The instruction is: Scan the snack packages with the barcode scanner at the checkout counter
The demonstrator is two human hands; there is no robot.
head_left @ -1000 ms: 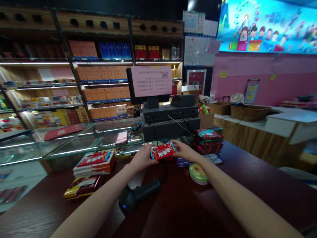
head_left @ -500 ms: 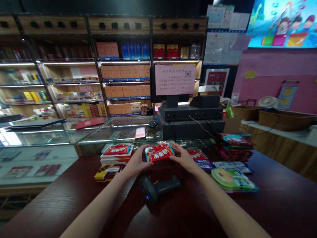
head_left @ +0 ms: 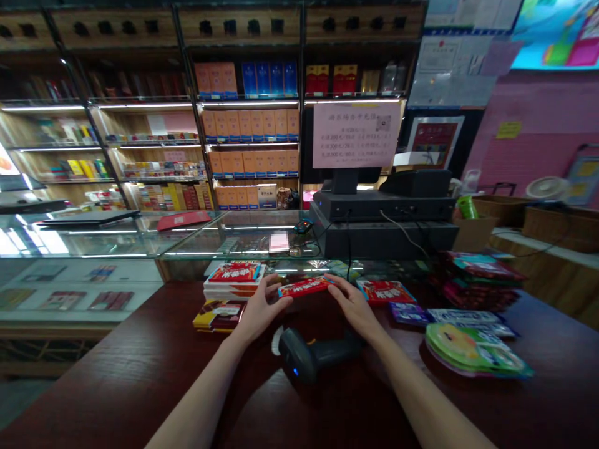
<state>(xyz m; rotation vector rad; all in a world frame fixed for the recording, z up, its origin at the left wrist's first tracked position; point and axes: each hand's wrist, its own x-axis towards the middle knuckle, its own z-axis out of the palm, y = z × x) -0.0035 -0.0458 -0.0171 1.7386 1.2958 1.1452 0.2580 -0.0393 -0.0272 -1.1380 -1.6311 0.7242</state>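
Observation:
A red snack packet with blue ends and white lettering (head_left: 305, 287) is held up over the table between both hands. My left hand (head_left: 262, 307) grips its left end, thumb along the near edge. The fingers of my right hand (head_left: 352, 304) close on its right end. Just below the hands lies a black barcode scanner (head_left: 304, 357) with a small blue light. Left of my left hand sits a stack of similar red packets (head_left: 235, 272), with yellow-and-brown packets (head_left: 219, 315) in front. Another red packet (head_left: 384, 292) lies flat beyond my right hand.
To the right are purple packets (head_left: 409, 313), green packages (head_left: 472, 349) and a pile of dark red packets (head_left: 484, 280). A glass display counter (head_left: 187, 249) borders the table's far side. The monitor's back carries a pink notice (head_left: 355, 136), above dark till equipment (head_left: 384, 240).
The held packet has tipped so its face shows narrower. Both hands keep hold of it. My view has turned slightly left and down.

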